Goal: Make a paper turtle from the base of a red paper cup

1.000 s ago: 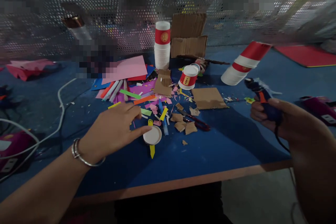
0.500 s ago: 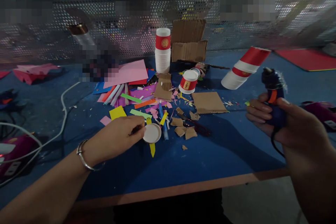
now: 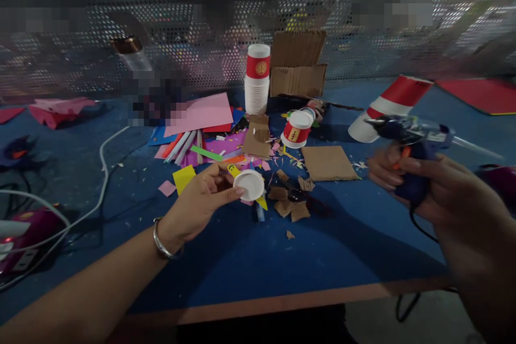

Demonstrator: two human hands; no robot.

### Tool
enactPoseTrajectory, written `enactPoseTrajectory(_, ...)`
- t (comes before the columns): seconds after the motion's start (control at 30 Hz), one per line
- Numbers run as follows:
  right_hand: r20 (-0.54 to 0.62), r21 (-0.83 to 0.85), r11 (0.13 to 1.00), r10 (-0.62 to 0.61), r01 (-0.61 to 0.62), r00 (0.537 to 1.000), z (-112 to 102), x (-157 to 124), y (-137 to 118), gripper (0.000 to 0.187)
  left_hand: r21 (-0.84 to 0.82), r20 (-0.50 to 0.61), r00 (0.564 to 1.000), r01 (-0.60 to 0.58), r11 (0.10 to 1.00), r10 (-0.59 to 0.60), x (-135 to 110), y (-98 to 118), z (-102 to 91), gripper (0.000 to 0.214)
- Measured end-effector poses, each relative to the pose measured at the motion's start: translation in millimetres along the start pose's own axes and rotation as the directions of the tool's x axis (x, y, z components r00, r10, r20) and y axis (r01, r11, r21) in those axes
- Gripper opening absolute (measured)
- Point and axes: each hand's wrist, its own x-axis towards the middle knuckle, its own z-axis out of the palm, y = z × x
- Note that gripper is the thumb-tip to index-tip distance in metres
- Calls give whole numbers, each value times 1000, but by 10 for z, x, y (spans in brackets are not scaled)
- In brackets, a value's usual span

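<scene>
My left hand [image 3: 207, 191] pinches a small round white cup bottom [image 3: 250, 186] by its rim. A yellow paper strip [image 3: 233, 170] shows at its upper left, and its pointed other end pokes out at the lower right. In my right hand [image 3: 427, 177], fingers wrap around the handle of a dark blue hot glue gun [image 3: 421, 137]. Its nozzle points left, a clear glue stick [image 3: 478, 148] sticks out behind, and a black cord hangs below. The glue gun is well to the right of the cup bottom.
On the blue table [image 3: 242, 269] lie paper scraps, cardboard pieces [image 3: 330, 163] and pink paper [image 3: 201, 113]. Behind stand stacked cups [image 3: 257, 86], a cut red cup [image 3: 297, 130] and a leaning cup stack [image 3: 391, 105]. A white cable [image 3: 101, 172] runs at left, near a purple box [image 3: 30, 247].
My left hand has lifted the cup bottom with its yellow strip off the table, slightly up and right. My right hand has turned the glue gun, so its nozzle now points left.
</scene>
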Motion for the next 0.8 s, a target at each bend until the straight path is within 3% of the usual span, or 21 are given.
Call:
enactPoseTrajectory(0.1,32,-6,1000,26,-26,999,61,43,-9,25,-6,24,999,35,999,-34,6,-20,-7,47)
enactPoseTrajectory(0.3,92,-81,997,18,-11,996,167,143,-16,25,82,-17,997,-67,994,69,13,-17,-59,43)
enactPoseTrajectory(0.47,46,-242,970,48,-35,998,335,85,26,43,152,-5,992,-120,981,123,20,-49,-57,36)
enactPoseTrajectory(0.6,116,-403,913,-13,59,993,486,1,37,42,203,27,989,-150,968,147,9,-50,-41,32)
enactPoseTrajectory(0.8,313,-473,851,-80,228,946,614,-59,60,29,262,102,975,-218,940,198,-38,-13,6,26)
